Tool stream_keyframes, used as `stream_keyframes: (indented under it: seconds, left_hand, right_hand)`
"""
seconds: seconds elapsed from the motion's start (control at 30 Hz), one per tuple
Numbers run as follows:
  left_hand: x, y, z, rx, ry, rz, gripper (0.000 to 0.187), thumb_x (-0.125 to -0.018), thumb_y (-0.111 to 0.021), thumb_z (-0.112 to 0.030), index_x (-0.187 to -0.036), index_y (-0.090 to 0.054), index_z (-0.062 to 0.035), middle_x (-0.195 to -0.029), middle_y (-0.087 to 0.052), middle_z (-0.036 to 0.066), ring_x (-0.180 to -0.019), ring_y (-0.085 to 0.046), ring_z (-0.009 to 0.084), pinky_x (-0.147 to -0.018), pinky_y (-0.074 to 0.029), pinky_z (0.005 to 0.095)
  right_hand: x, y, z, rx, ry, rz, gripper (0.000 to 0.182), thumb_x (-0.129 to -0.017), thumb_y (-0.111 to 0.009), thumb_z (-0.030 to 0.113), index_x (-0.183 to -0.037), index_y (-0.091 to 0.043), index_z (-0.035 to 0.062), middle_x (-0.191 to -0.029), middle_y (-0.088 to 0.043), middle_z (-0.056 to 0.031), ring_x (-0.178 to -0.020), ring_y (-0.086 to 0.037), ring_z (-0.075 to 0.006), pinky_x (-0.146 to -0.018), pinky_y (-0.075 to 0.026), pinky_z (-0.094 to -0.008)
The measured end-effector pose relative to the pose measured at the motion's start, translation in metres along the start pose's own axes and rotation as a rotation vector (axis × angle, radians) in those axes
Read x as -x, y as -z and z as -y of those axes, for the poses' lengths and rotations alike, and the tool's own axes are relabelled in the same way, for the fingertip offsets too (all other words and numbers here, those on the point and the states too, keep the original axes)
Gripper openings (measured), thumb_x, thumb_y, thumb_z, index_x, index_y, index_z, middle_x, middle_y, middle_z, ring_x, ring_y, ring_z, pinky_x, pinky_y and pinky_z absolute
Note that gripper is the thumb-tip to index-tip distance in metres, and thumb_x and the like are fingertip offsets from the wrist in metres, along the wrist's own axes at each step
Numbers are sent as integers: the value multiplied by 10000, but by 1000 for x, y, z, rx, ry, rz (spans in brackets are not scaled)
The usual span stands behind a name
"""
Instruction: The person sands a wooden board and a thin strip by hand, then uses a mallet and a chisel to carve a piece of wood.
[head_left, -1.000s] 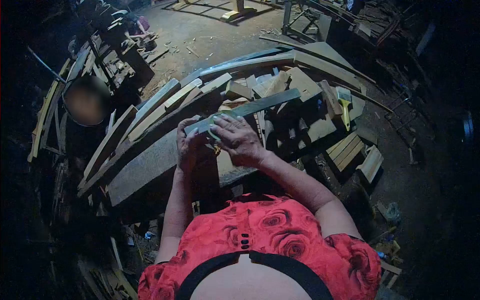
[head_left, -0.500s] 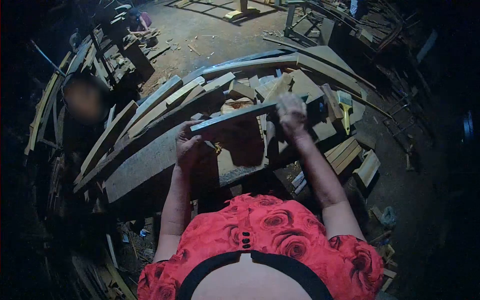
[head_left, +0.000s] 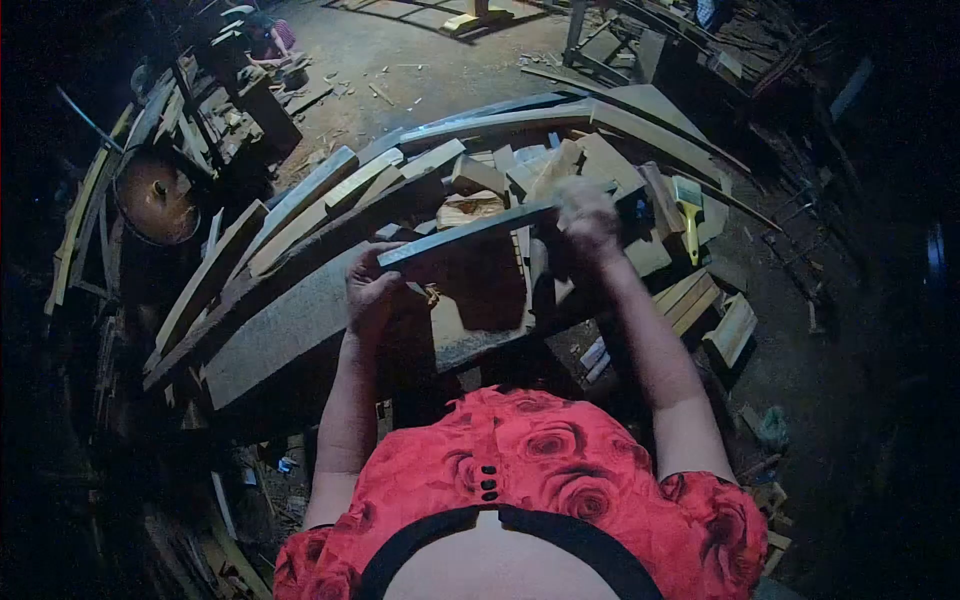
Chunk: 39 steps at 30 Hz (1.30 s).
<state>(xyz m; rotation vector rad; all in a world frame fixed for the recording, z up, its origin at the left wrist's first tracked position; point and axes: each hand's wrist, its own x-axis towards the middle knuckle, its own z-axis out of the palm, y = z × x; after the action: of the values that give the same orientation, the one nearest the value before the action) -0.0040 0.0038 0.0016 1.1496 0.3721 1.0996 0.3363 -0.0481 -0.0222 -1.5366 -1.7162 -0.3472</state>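
My left hand [head_left: 370, 290] is closed around the near left end of a long narrow wooden strip [head_left: 465, 234], thumb below and fingers behind it. The strip slants up to the right above the workbench [head_left: 280, 345]. Toward its far right end, my right hand [head_left: 590, 220] is curled over the strip. Its fingers are smeared by motion, and a pale patch shows at them; what it holds I cannot make out. Behind the strip sits a wood block with a rough hollow [head_left: 470, 208]. A paintbrush with a yellow handle [head_left: 690, 225] lies right of my right hand.
Several planks [head_left: 310, 205] lie along the bench's back left. Stacked wooden slats [head_left: 685, 300] are below right. A round rusty disc [head_left: 157, 195] stands at the left. A person [head_left: 268, 42] crouches among wood at the far left. Scraps litter the floor [head_left: 390, 75].
My right hand is more blurred than before and stays near the strip's right end. My left hand keeps its grip. The whole view has shifted slightly.
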Motion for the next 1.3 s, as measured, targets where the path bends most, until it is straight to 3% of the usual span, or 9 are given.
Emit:
stream_keyframes:
  seconds: [0.17,0.27,0.4,0.5,0.6,0.63,0.77,1.07,1.3]
  left_hand:
    - [0,0,-3,33,-13,39,324,-702,-627,-43,-1012,-551,16,-956,-614,109,-845,-602,177,-742,-497,295]
    - [2,1,-4,-76,25,22,317,-707,-625,-37,-1010,-551,14,-946,-615,109,-838,-604,176,-742,-500,303]
    - [0,1,-2,-129,45,-16,353,-700,-632,-31,-1038,-533,-7,-1001,-592,96,-884,-579,158,-771,-480,287]
    - [-2,3,-2,-208,-5,-96,411,-679,-679,-71,-1053,-513,-30,-1057,-556,77,-958,-535,150,-842,-435,275]
    - [-1,16,9,-204,-63,-18,421,-663,-702,-115,-1033,-523,-23,-1077,-554,96,-964,-542,171,-834,-441,280]
    - [1,13,8,-198,-63,-22,421,-663,-702,-115,-1033,-523,-23,-1077,-554,96,-964,-542,171,-834,-441,280]
    - [0,0,0,-3,17,10,366,-674,-665,-78,-1014,-541,-23,-1070,-569,124,-939,-565,195,-791,-476,308]
    - [1,-1,1,-65,-83,-49,327,-665,-607,-4,-989,-572,-36,-1074,-571,117,-984,-548,197,-859,-445,313]
    - [-2,-16,-10,-142,73,-172,453,-658,-564,31,-1097,-495,-59,-1002,-556,91,-953,-549,181,-804,-482,304]
  right_hand:
    - [10,-11,-48,126,-153,-180,126,-734,-531,196,-733,-561,73,-808,-542,-103,-820,-508,-289,-717,-392,-419]
    - [-18,-13,85,0,26,-112,60,-705,-515,150,-674,-505,99,-711,-484,-56,-652,-478,-254,-580,-393,-373]
    - [-11,-12,210,-309,173,152,402,-731,-601,159,-1115,-539,57,-1204,-484,-152,-1160,-439,-277,-1001,-289,-418]
    - [-8,-13,177,-242,232,199,481,-718,-585,206,-1173,-497,77,-1203,-491,-159,-1132,-452,-317,-992,-284,-457]
    - [-7,-6,60,-456,242,-94,106,-659,-597,95,-762,-595,68,-910,-612,-118,-832,-593,-288,-691,-483,-402]
    - [-9,22,46,254,292,-111,158,-666,-593,121,-817,-614,78,-927,-614,-97,-818,-583,-273,-696,-472,-408]
    - [19,29,-58,86,-417,95,345,-864,-505,258,-1127,-557,41,-1176,-529,-169,-1119,-477,-303,-946,-351,-361]
    - [31,41,-44,-336,-728,-9,360,-866,-476,230,-1140,-538,5,-1167,-526,-195,-1122,-472,-317,-950,-354,-356]
    - [44,28,-35,215,-409,93,351,-840,-506,241,-1092,-553,1,-1141,-528,-202,-1048,-494,-351,-904,-381,-414]
